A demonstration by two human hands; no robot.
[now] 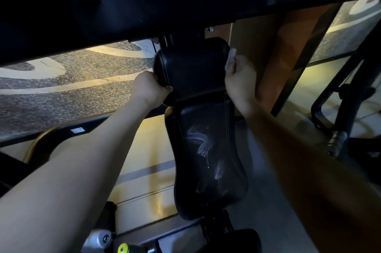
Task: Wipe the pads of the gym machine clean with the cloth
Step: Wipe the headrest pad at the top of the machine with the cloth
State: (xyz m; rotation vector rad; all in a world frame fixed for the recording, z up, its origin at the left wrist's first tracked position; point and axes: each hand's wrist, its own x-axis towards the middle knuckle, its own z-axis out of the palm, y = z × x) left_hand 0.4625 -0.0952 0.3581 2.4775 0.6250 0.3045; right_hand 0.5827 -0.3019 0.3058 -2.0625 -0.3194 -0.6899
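Note:
A black head pad [192,67] sits at the top of the gym machine, above a long black back pad [208,160] that carries wet white streaks. My left hand [149,88] grips the head pad's lower left edge. My right hand [240,79] presses a small white cloth [231,58] against the head pad's right side; most of the cloth is hidden under the fingers.
A thick black frame beam [123,11] crosses overhead, close above the head pad. A brown wooden panel [288,50] stands right of the pads. A black handle bar [338,141] is at the right. A yellow knob [123,249] sits at the bottom. Speckled patterned floor [61,92] lies to the left.

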